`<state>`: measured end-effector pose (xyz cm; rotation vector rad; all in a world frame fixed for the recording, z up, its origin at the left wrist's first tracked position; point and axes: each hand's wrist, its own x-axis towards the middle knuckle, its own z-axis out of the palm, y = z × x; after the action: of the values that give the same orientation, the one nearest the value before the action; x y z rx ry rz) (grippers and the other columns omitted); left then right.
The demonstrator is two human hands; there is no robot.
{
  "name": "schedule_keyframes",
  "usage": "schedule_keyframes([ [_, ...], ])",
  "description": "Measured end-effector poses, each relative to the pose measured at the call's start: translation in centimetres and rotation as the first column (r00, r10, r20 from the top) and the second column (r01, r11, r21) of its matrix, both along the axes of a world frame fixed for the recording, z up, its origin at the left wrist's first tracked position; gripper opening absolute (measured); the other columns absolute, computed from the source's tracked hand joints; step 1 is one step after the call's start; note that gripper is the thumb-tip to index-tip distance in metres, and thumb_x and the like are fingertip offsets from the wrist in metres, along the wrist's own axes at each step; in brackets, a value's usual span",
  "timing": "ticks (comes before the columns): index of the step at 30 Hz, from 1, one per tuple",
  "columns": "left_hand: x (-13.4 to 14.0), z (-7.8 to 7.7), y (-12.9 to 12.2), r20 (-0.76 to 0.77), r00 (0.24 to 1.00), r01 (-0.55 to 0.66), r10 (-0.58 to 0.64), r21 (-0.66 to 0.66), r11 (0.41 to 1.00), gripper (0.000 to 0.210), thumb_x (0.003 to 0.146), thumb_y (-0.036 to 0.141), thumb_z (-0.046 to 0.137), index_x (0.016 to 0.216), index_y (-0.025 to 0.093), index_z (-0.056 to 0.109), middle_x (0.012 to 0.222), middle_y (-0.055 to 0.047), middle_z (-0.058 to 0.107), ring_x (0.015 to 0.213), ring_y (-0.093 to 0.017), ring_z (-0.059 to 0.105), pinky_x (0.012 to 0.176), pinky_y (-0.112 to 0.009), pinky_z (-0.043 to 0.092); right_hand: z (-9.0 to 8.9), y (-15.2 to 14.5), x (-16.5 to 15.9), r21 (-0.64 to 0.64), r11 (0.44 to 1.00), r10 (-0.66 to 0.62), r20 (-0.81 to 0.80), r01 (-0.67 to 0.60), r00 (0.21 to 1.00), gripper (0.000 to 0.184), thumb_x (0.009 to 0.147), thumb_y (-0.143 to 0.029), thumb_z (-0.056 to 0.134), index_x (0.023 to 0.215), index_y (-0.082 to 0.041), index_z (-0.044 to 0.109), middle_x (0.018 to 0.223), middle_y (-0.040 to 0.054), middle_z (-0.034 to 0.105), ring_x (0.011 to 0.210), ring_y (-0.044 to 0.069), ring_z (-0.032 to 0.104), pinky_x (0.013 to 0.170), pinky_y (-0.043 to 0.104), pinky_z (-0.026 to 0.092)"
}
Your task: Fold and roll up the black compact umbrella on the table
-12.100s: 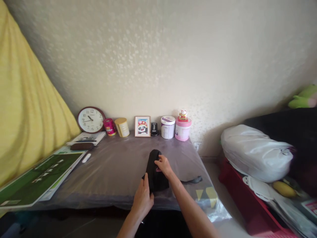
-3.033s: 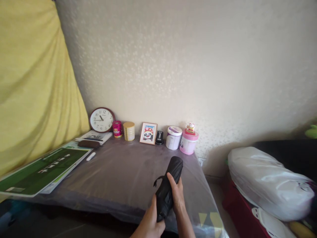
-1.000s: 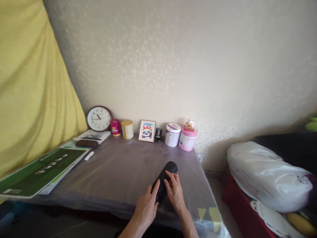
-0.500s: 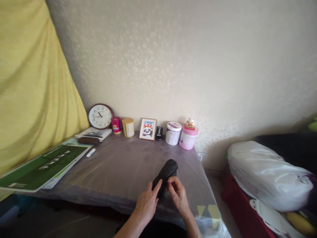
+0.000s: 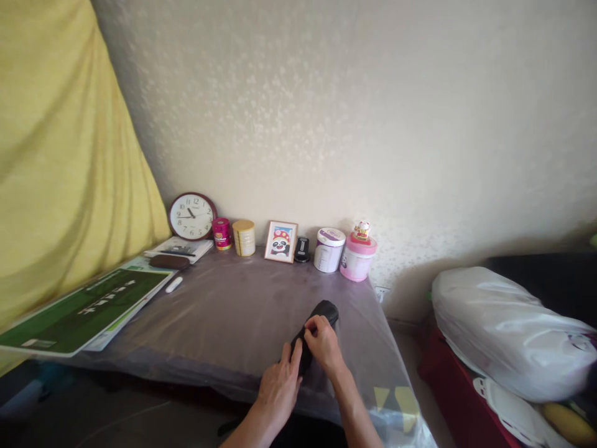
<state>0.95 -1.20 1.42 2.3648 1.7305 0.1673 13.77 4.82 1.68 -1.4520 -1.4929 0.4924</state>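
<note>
Pointing to one o'clock, the folded black umbrella (image 5: 329, 310) lies on the table (image 5: 224, 311) at the framed panda picture's (image 5: 281, 241) five o'clock; the right hand (image 5: 323, 343) pinches its fabric or strap, unclear which; the left hand (image 5: 280, 382) lies along it, fingers slightly parted, grip hidden.

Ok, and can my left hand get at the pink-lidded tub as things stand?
Probably not directly: your right hand and the black bundle lie between your left hand and the pink-lidded tub, over by the wall. Your left fingers are also on the bundle.
</note>
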Motion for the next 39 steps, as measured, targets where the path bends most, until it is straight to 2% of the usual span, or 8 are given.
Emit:
schedule_keyframes([
  [4,-1.0,0.3,0.0,0.049,0.999,0.022,-0.019,-0.059,0.998,0.069,0.08,0.018,0.047,0.141,0.022,0.013,0.143,-0.015,0.03,0.097,-0.023,0.061,0.083,-0.032,0.048,-0.2,0.8,-0.2,-0.025,0.999,0.031,0.064,-0.029,0.997,0.011,0.061,-0.014,0.049,0.067,-0.02,0.056,0.07,0.0008,0.056,0.062,0.014,0.054,0.061,0.026,0.045],
  [8,-2.3,0.5,-0.3,0.131,0.991,0.05,-0.038,-0.083,0.995,0.071,0.08,0.023,0.046,0.141,0.025,0.009,0.142,-0.012,0.032,0.107,-0.024,0.057,0.088,-0.033,0.046,0.1,1.0,0.3,-0.224,0.97,0.039,-0.251,-0.098,0.967,0.016,0.069,-0.029,0.049,0.08,-0.02,0.055,0.064,-0.0022,0.056,0.04,0.01,0.047,0.041,0.024,0.041],
  [11,-3.4,0.7,-0.5,0.194,0.98,0.071,-0.049,-0.109,0.991,0.071,0.08,0.026,0.046,0.141,0.026,0.01,0.142,-0.011,0.033,0.111,-0.023,0.054,0.09,-0.032,0.044,0.6,0.9,1.0,-0.205,0.974,0.015,-0.364,-0.096,0.931,0.024,0.071,-0.036,0.05,0.085,-0.018,0.057,0.067,-0.001,0.059,0.042,0.009,0.048,0.042,0.023,0.043],
  [16,-5.5,1.5,-0.2,0.259,0.965,0.072,-0.042,-0.11,0.991,0.054,0.085,0.033,0.039,0.136,0.019,0.029,0.131,-0.011,0.046,0.11,-0.022,0.054,0.092,-0.032,0.043,0.8,0.7,1.3,-0.114,0.976,0.159,-0.198,-0.184,0.967,0.027,0.074,-0.032,0.047,0.09,-0.018,0.064,0.083,0.0037,0.066,0.059,0.012,0.058,0.059,0.027,0.05],
  [20,-6.1,1.6,0.5,0.209,0.977,0.023,-0.034,0.056,0.998,0.048,0.087,0.033,0.034,0.132,0.016,0.037,0.129,-0.012,0.049,0.116,-0.024,0.049,0.097,-0.038,0.039,0.9,0.6,1.0,-0.071,0.964,0.258,0.029,-0.256,0.966,0.03,0.073,-0.021,0.046,0.094,-0.021,0.066,0.091,0.0031,0.069,0.08,0.016,0.061,0.079,0.031,0.048],
  [27,-3.3,-0.2,0.1,0.173,0.974,0.113,-0.147,0.196,0.974,0.066,0.076,0.023,0.048,0.137,0.017,0.025,0.147,-0.011,0.025,0.132,-0.027,0.027,0.106,-0.045,0.028,0.1,0.9,0.5,-0.031,0.971,0.238,0.11,-0.236,0.965,0.031,0.068,-0.015,0.046,0.091,-0.02,0.067,0.078,0.0016,0.065,0.067,0.014,0.056,0.067,0.026,0.046],
  [34,-2.1,-1.8,-0.1,0.146,0.978,0.132,-0.152,0.141,0.981,0.08,0.066,-0.001,0.038,0.14,0.016,0.015,0.148,-0.01,0.021,0.134,-0.022,0.025,0.108,-0.042,0.028,0.6,-0.3,1.3,0.015,0.973,0.226,-0.226,-0.228,0.948,0.021,0.072,-0.025,0.05,0.083,-0.019,0.067,0.077,0.0023,0.064,0.073,0.015,0.057,0.07,0.026,0.046],
  [39,-2.3,-2.2,0.0,0.228,0.96,0.14,-0.16,0.102,0.985,0.085,0.06,-0.007,0.031,0.14,0.014,0.015,0.148,-0.01,0.021,0.134,-0.02,0.025,0.109,-0.038,0.028,0.7,-2.4,5.4,-0.045,0.996,0.06,-0.337,-0.079,0.94,0.024,0.067,-0.028,0.056,0.086,-0.018,0.067,0.072,0.0021,0.063,0.064,0.015,0.055,0.062,0.026,0.046],
])
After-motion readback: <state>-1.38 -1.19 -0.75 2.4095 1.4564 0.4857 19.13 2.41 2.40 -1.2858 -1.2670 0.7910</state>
